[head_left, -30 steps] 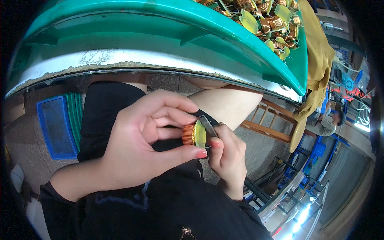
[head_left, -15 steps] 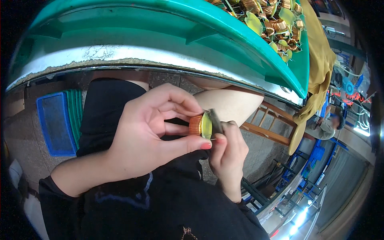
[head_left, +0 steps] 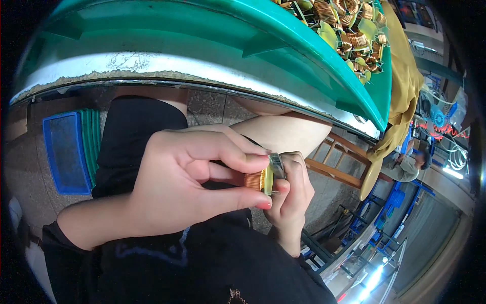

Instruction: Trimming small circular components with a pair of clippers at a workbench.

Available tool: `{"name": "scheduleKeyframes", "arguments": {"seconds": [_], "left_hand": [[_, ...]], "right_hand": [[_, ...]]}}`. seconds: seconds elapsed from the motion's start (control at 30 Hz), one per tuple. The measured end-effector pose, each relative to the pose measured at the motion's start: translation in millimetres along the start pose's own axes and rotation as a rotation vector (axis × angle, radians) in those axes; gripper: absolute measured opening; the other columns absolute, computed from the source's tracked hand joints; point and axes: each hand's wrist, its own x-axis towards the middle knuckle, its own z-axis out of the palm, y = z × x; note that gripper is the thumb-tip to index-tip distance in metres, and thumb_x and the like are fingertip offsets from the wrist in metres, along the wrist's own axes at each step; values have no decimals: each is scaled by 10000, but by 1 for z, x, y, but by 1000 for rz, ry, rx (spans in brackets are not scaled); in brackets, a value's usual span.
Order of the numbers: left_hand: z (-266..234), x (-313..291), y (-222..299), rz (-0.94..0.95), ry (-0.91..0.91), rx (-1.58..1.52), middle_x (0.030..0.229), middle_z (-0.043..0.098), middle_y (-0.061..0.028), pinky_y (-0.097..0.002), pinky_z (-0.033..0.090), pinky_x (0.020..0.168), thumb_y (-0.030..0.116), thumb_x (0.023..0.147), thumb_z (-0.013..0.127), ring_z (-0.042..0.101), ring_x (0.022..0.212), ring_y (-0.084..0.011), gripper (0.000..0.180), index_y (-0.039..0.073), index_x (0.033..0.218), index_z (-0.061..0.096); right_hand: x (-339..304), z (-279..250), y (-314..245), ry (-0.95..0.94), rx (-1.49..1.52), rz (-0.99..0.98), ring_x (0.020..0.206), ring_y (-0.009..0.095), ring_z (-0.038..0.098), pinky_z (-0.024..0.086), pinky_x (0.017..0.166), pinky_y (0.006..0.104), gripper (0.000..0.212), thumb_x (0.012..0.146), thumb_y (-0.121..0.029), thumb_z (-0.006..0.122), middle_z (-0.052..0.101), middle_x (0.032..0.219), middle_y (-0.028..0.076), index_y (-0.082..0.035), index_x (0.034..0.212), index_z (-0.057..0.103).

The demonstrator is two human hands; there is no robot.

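Note:
Over my lap, my left hand pinches a copper-wound coil between thumb and fingertips. A yellow-green pad covers the coil's right side, and thin wire ends stick out near its lower edge. My right hand is closed around a small grey, partly see-through piece with a ridged upper end. That piece lies against the pad's outer side; its exact kind and lower part are hidden by my fingers.
A green tray piled with several copper coils stands on the white worktable beyond my knees. Blue and green crates are on the floor at left. To the right are a wooden stool and another person.
Both hands have come slightly nearer to me with the coil. The left fingertips have shifted up against the grey piece, which now shows a broader, shinier face. My view has tilted slightly.

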Motion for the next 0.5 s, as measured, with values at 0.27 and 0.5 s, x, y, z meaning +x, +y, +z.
{"name": "scheduleKeyframes", "arguments": {"seconds": [0.27, 0.5], "left_hand": [[4, -2, -1, 6, 45, -24, 1022, 582, -165, -334, 543, 815, -144, 582, 756, 613, 923, -240, 403, -3, 928, 604], [2, 0, -1, 68, 13, 58, 1047, 599, -177, -322, 543, 799, -121, 570, 775, 620, 896, -220, 417, 6, 932, 612]], "right_hand": [[-3, 2, 0, -4, -233, -50, 649, 249, 444, 416, 618, 349, 321, 911, -296, 482, 506, 783, 133, 18, 883, 541], [-5, 5, 7, 104, -157, -44, 640, 248, 464, 425, 607, 341, 354, 922, -329, 465, 516, 768, 120, 11, 863, 546]]}}
